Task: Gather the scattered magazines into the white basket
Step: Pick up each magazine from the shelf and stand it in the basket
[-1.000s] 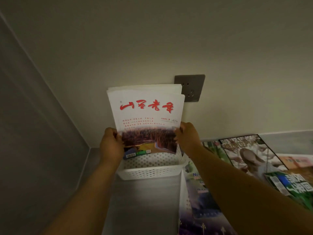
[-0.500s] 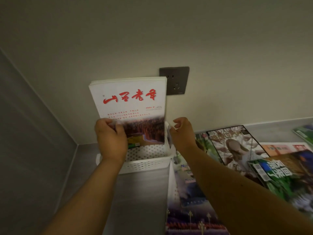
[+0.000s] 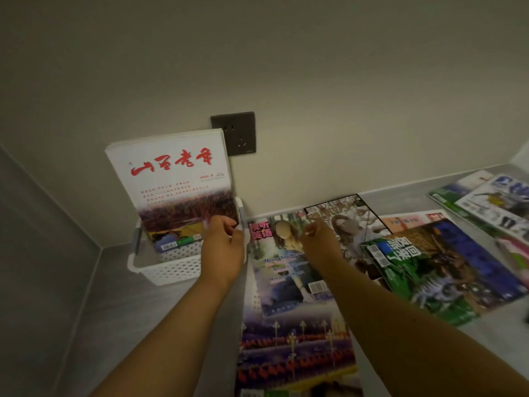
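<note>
The white basket (image 3: 171, 272) stands in the back left corner of the grey counter. A white magazine with red characters (image 3: 171, 179) stands upright in it and leans on the wall, with other magazines behind it. My left hand (image 3: 224, 247) is at the basket's right end, fingers loosely curled by the cover's lower right corner, gripping nothing. My right hand (image 3: 322, 242) hovers with curled, empty fingers over a flat magazine with a blue cover (image 3: 286, 270). Beside it lie a magazine with a woman on the cover (image 3: 352, 222) and a green one (image 3: 429, 265).
A purple magazine (image 3: 294, 348) lies near the front edge. An orange magazine (image 3: 409, 222) and several more (image 3: 492, 202) lie at the right. A dark wall socket (image 3: 233, 133) sits behind the basket. A grey side panel closes the left.
Both hands have let go of the white magazine, which now stands in the basket. My hands have shifted right, the right one over the flat magazines. My view has turned right.
</note>
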A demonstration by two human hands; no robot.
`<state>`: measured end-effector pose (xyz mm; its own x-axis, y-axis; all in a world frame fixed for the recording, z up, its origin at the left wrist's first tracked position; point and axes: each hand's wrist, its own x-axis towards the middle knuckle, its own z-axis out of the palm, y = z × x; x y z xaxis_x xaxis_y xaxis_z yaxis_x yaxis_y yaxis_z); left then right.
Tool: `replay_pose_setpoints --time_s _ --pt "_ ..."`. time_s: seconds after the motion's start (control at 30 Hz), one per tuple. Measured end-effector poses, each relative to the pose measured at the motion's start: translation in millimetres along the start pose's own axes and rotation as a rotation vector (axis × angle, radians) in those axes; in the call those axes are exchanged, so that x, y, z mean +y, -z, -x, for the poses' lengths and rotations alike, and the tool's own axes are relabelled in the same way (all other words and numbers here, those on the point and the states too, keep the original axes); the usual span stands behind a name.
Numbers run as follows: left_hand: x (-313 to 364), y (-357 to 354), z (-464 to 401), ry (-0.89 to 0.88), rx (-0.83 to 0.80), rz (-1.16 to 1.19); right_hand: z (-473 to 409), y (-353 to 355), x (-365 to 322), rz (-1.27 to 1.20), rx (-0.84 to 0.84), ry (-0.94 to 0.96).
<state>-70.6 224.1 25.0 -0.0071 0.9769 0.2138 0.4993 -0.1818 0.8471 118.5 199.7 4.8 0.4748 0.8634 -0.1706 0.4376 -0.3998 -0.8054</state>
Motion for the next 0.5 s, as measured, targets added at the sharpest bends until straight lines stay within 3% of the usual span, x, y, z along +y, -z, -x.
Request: replay_pose_setpoints --time_s 0.1,0.23,0.5 --pt "10.5 -20.1 17.8 -0.003 -0.116 -0.015 4.7 14.5 25.1 0.073 -0.054 -0.036" --pt "27.9 -52.0 38.1 0.021 -0.218 -0.04 17.0 47.5 53.9 0.036 0.001 -0.114" --pt "64.2 -115.7 73.4 0.15 -0.458 0.019 27.5 114.5 125.5 0.267 0.013 -0.343"
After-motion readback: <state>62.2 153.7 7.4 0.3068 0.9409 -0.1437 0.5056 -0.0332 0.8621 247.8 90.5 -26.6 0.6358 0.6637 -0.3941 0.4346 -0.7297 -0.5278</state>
